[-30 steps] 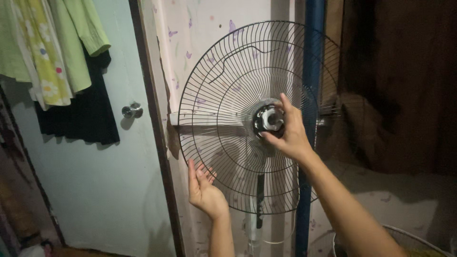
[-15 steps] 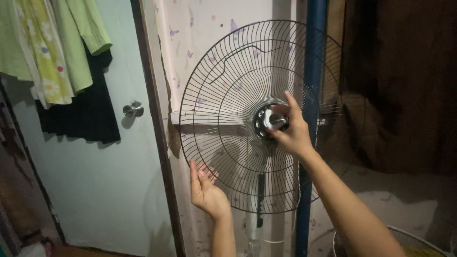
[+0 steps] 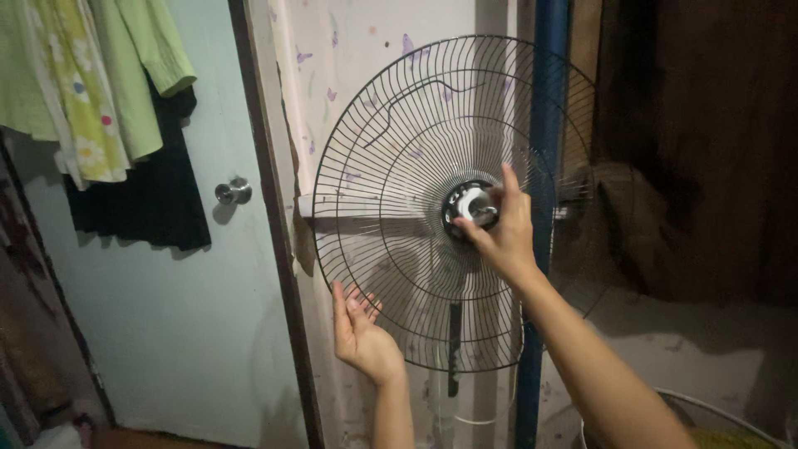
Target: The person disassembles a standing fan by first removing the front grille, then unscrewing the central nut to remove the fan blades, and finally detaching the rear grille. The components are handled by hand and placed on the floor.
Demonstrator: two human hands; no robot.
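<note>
- Round black wire fan guard (image 3: 391,158) is standing upright in the middle of the head view, on a pale stand (image 3: 440,399) partly hidden behind it; its left rim is sitting just beside the dark door frame (image 3: 270,233), its right rim is overlapping the blue vertical pole (image 3: 544,108).
- Right hand (image 3: 499,229) is reaching to the guard's centre, fingers pinching around the silver-and-black hub nut (image 3: 470,204), index finger sticking up; grip is narrow, closed on the nut.
- Left hand (image 3: 362,333) is pressing against the guard's lower-left rim, palm facing away, fingers spread and loosely upright, touching the wires; not wrapped around anything.
- Open room: little gap left of the guard before the frame; more free space below the rim and to the lower right past the forearm.
- Guard is thin radial metal wires with a few concentric rings, see-through; one wire near the top is looking kinked.
- Wall (image 3: 357,50) behind is covered in pale paper with small purple butterfly shapes, peeling at the frame edge.
- Light blue door (image 3: 191,333) with a shiny round metal knob (image 3: 233,191) is standing at left; green, yellow floral and black clothes (image 3: 100,91) are hanging over it.
- Dark brown curtain-like cloth (image 3: 698,150) is filling the right side.
- Round basin (image 3: 715,411) is showing at the bottom right corner; contents mostly cut off, something yellowish inside, cannot tell what.
</note>
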